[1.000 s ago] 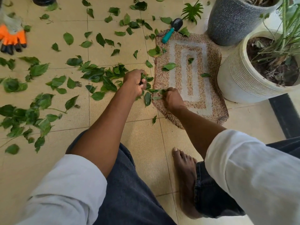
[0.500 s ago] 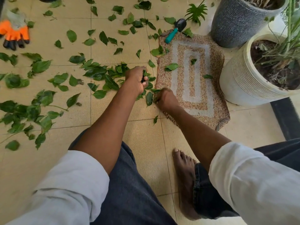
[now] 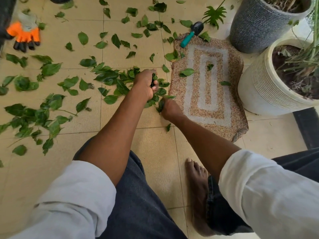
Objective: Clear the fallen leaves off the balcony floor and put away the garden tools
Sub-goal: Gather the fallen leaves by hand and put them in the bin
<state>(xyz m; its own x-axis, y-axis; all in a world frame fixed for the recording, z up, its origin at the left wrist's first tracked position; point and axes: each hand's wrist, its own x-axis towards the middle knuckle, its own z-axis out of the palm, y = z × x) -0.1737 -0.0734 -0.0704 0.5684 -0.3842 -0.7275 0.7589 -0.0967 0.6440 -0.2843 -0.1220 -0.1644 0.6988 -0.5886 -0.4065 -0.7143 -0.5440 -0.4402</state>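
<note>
Leaves (image 3: 110, 77): green, lying scattered over the beige tiled floor (image 3: 155, 152), thickest at left and in the middle strip just left of the mat; a few sitting on the mat itself
Left hand (image 3: 145, 83): fingers curling tight round a bunch of leaves, gripping them just above the floor near the mat's left edge
Right hand (image 3: 170, 108): down at the mat's left edge, fingers pinching a leaf or two; fingertips mostly hidden behind the knuckles
Mat (image 3: 207, 87): brown speckled doormat with pale grey rectangle pattern, lying flat on the floor, near right corner curling up slightly
Trowel (image 3: 191, 34): teal handle, black scoop, lying across the mat's far left corner, scoop end on the tiles, nobody touching it
Glove (image 3: 25, 34): orange with black fingertips and grey cuff, lying on the floor far left, well apart from both hands
Grey pot (image 3: 259, 25): dark textured planter standing at far right, just beyond the mat
White pot (image 3: 265, 90): ribbed, soil and thin green stalks inside, standing just beside the mat's right edge
Person: crouching, white sleeves pushed up, dark jeans, bare foot (image 3: 196, 180) resting on the tiles below the mat
</note>
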